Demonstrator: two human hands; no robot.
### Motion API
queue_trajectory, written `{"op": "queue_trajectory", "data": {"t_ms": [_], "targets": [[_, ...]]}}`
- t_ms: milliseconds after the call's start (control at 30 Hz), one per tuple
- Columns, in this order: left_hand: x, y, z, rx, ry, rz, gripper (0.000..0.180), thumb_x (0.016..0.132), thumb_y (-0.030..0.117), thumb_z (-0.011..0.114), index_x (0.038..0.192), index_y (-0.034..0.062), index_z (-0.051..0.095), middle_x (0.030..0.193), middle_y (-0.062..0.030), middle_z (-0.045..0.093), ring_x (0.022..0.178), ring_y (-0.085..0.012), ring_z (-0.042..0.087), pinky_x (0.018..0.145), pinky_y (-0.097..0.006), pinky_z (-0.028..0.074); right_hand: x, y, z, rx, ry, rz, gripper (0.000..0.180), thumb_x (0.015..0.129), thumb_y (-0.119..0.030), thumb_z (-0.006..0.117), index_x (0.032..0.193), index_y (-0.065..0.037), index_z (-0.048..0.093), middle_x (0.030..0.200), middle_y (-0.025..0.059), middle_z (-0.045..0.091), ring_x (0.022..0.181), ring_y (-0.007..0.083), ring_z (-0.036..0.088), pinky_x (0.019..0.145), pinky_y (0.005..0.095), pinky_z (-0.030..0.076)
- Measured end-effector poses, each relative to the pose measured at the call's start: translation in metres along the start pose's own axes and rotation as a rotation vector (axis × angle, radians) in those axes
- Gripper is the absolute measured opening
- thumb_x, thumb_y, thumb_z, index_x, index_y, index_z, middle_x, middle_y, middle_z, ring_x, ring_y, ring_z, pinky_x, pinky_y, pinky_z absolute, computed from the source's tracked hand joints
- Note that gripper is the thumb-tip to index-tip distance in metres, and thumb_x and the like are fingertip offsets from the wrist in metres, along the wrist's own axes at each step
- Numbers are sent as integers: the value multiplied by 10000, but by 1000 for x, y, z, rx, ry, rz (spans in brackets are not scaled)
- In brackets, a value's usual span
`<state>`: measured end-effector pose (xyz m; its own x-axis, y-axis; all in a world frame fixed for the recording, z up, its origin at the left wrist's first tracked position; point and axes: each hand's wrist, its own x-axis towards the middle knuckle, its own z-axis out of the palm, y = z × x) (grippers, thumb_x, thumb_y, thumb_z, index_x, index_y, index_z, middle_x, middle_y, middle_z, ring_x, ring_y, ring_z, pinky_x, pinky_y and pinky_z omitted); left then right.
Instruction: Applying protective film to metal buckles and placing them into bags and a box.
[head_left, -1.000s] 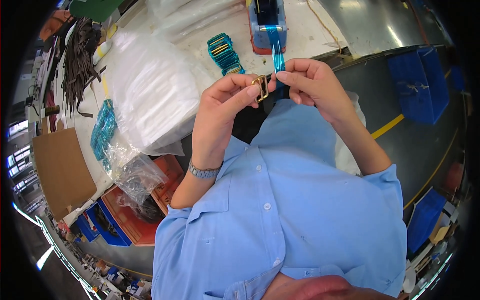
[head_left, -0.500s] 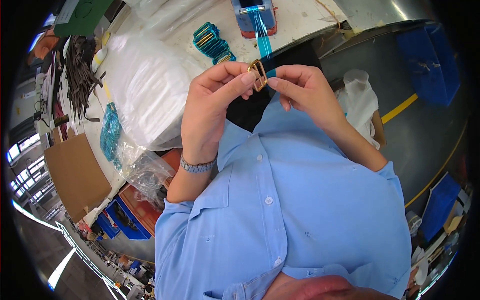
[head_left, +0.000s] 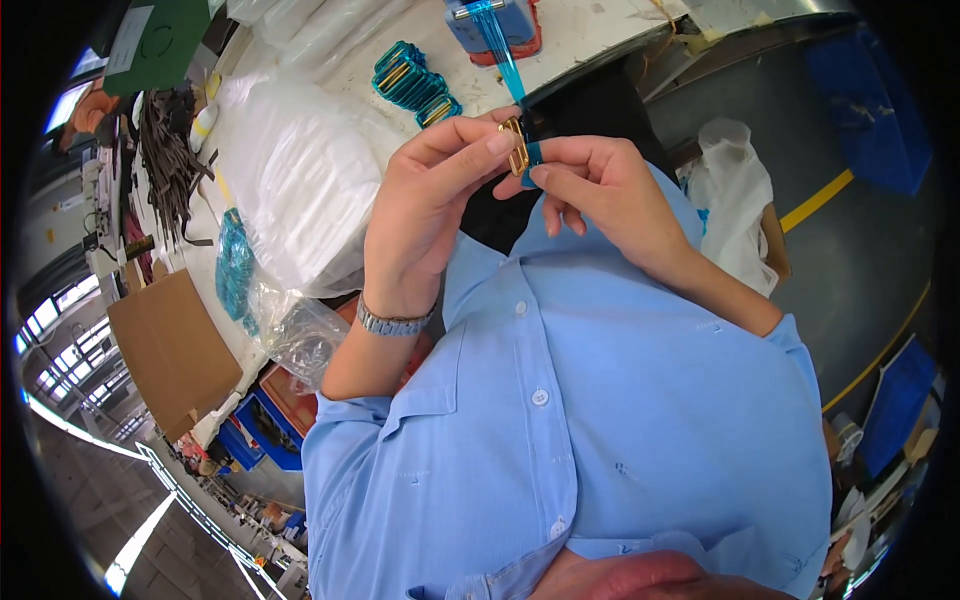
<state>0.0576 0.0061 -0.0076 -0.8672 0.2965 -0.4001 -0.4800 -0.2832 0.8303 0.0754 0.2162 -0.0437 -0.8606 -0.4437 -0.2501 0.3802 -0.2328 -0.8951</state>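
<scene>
Gold buckle [head_left: 516,150] in left grip [head_left: 422,185], tape [head_left: 506,65] in right [head_left: 612,195]; outside table edge [head_left: 588,55]

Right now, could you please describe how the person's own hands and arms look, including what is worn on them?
Neither the left hand nor the right hand wears a glove. A grey linked band circles the left wrist; no dial shows. The right wrist is bare. Both forearms are uncovered below short, light blue shirt sleeves.
</scene>
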Motion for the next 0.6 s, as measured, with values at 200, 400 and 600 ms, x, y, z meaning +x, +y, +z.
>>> {"op": "queue_trajectory", "data": {"t_ms": [200, 400, 600], "targets": [[-2, -3, -1, -19, 43, -11, 125, 1007, 134, 768, 1057, 21, 751, 1000, -45, 741, 922, -138, 674, 871, -287, 539, -2, 1, 0, 23, -27, -13, 252, 1060, -107, 588, 1193, 12, 767, 1052, 62, 814, 669, 78, 698, 550, 219, 487], [-4, -4, 0, 2, 7, -20, 148, 1016, 144, 760, 1073, 8, 743, 979, -39, 734, 838, -121, 643, 787, -266, 522, -3, 3, 1, 19, -22, -23, 250, 1067, -115, 595, 1200, 10, 766, 1044, 66, 812, 669, 80, 699, 554, 216, 489], [-3, -2, 6, 74, 28, -29, 195, 1018, 155, 756, 1123, -9, 741, 972, -42, 736, 827, -104, 632, 790, -253, 526, -5, 4, 2, 21, -22, -20, 247, 1068, -114, 602, 1208, 14, 761, 1040, 74, 809, 671, 84, 699, 563, 214, 497]]}}
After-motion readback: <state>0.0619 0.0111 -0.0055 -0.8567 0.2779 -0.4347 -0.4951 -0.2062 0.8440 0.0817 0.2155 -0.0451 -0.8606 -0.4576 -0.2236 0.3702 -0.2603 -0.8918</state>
